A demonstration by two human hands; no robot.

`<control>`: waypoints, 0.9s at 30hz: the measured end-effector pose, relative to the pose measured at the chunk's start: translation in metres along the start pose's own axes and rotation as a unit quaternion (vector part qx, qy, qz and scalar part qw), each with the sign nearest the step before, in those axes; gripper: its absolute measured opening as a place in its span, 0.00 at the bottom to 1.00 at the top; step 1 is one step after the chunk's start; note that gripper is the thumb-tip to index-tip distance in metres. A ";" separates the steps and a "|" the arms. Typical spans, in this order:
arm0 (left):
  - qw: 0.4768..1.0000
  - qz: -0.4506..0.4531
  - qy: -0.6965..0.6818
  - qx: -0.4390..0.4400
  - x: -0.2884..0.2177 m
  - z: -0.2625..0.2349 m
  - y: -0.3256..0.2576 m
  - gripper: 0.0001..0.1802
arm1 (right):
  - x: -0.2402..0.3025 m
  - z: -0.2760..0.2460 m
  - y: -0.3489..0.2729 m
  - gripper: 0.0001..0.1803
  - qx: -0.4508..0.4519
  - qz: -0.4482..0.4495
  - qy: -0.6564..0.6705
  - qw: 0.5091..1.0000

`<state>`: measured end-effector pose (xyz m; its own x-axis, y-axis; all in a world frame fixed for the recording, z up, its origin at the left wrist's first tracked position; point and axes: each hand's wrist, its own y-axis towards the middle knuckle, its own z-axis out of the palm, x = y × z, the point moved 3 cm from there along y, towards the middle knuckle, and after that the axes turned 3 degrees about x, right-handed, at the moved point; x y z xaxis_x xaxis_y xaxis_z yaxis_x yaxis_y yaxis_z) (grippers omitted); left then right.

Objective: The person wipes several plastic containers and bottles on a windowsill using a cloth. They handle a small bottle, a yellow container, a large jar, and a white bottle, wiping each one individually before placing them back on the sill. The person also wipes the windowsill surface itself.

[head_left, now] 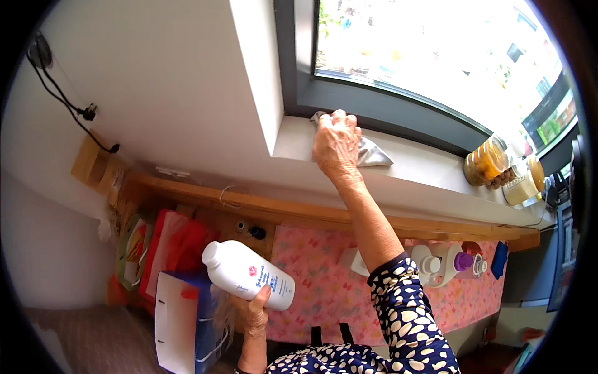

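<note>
My left hand (pixel 256 310) is wrapped round the lower part of a white plastic powder bottle (pixel 248 274), which tilts with its cap toward the upper left. It hangs over the pink patterned cloth and beside a blue and white paper bag. My right hand (pixel 337 142) reaches up to the white windowsill (pixel 296 142), its fingers bent down on a grey-white cloth (pixel 374 153) near the sill's left corner. Part of the cloth sticks out to the right of the hand, and a bit shows above the fingertips against the dark window frame (pixel 386 109).
Jars (pixel 486 163) stand at the sill's right end. Below, a wooden-edged surface with a pink cloth (pixel 311 274) carries white bottles (pixel 425 262), one with a purple cap (pixel 463 261). Paper bags (pixel 177 318) crowd the lower left. A black cable (pixel 65 100) hangs on the left wall.
</note>
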<state>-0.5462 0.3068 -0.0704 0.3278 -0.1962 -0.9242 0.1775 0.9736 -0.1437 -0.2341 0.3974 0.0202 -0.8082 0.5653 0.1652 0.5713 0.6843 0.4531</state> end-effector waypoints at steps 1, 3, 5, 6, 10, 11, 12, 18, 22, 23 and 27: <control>1.000 -0.009 0.021 0.018 -0.003 0.002 0.002 0.38 | -0.002 -0.001 0.002 0.11 0.026 -0.049 0.092 0.994; 0.999 -0.011 0.032 0.030 -0.004 0.006 0.003 0.39 | -0.015 -0.007 0.009 0.13 0.117 -0.119 0.358 0.919; 0.999 -0.005 0.026 0.035 0.000 0.010 0.004 0.39 | -0.035 -0.009 0.009 0.14 0.010 -0.029 0.416 0.909; 0.999 -0.005 0.029 0.038 0.000 0.011 0.006 0.39 | -0.042 -0.009 0.008 0.13 -0.051 0.019 0.404 0.913; 0.999 -0.007 0.033 0.035 0.012 0.008 0.012 0.39 | -0.024 -0.006 -0.008 0.14 -0.097 -0.029 0.110 0.989; 0.999 -0.008 0.033 0.031 0.015 0.007 0.013 0.39 | -0.019 -0.005 -0.006 0.14 -0.067 -0.019 0.076 0.995; 0.999 -0.011 0.032 0.023 0.017 0.006 0.014 0.38 | -0.011 -0.007 -0.003 0.12 -0.062 -0.011 0.054 0.997; 0.997 -0.048 0.057 0.005 0.017 0.004 0.012 0.32 | 0.001 -0.009 0.010 0.16 0.061 -0.131 0.489 0.860; 0.998 -0.025 0.065 0.007 0.015 0.003 0.012 0.31 | 0.010 0.001 0.005 0.18 -0.013 -0.102 0.247 0.964; 0.998 -0.019 0.067 0.007 0.014 0.002 0.011 0.31 | 0.017 -0.002 0.005 0.17 0.009 -0.097 0.197 0.976; 0.998 -0.016 0.054 0.001 0.010 0.005 0.007 0.33 | 0.024 0.003 0.004 0.16 0.048 -0.168 0.183 0.968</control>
<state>-0.5373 0.3115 -0.0792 0.2207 -0.2131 -0.9518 0.1873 0.9669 -0.1731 -0.2503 0.4153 0.0232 -0.9370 0.1154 0.3297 0.2649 0.8502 0.4550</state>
